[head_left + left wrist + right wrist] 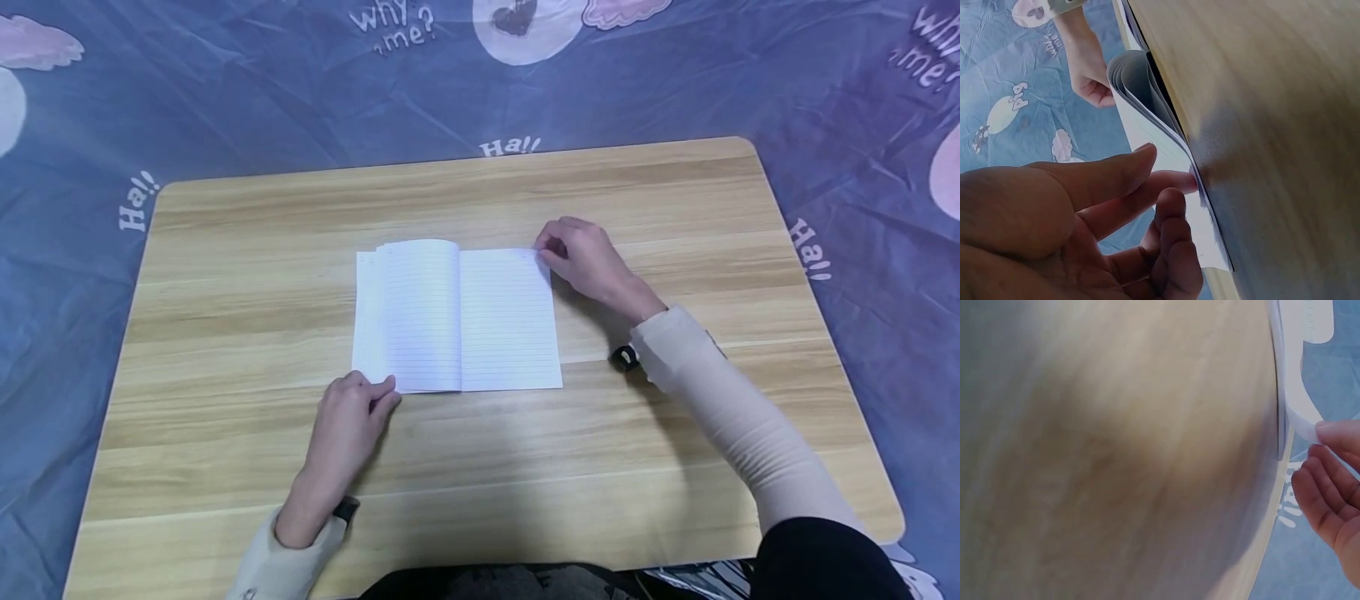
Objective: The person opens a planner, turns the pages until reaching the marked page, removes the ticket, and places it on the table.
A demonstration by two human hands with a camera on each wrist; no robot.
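You are working over an open notebook [457, 317] that is lying flat near the middle of the wooden table [225, 250], its lined pages facing up and its spine running from the table's far edge toward the near edge where you are sitting.

Your right hand [588, 258] is sitting at the notebook's far right corner, fingers curled, with the fingertips [1335, 432] pinching the corner of the top right-hand page; the right wrist view is showing that page corner lifting in a curve off the stack below it. The rest of the right-hand page is lying flat.

Your left hand [345, 425] is resting on the table at the notebook's near left corner, on the side toward the near edge. Its fingers are loosely bent, and the fingertips [1175, 182] are touching the edge of the left-hand pages. From the blurred left wrist view it seems they are pressing rather than gripping. The left-hand pages are fanning up slightly near the spine.

Both forearms are wearing pale sleeves [742, 408], and a small black device [624, 357] is showing at the right wrist, just off the notebook's right edge. A blue printed cloth [225, 92] is lying under the table on all sides.
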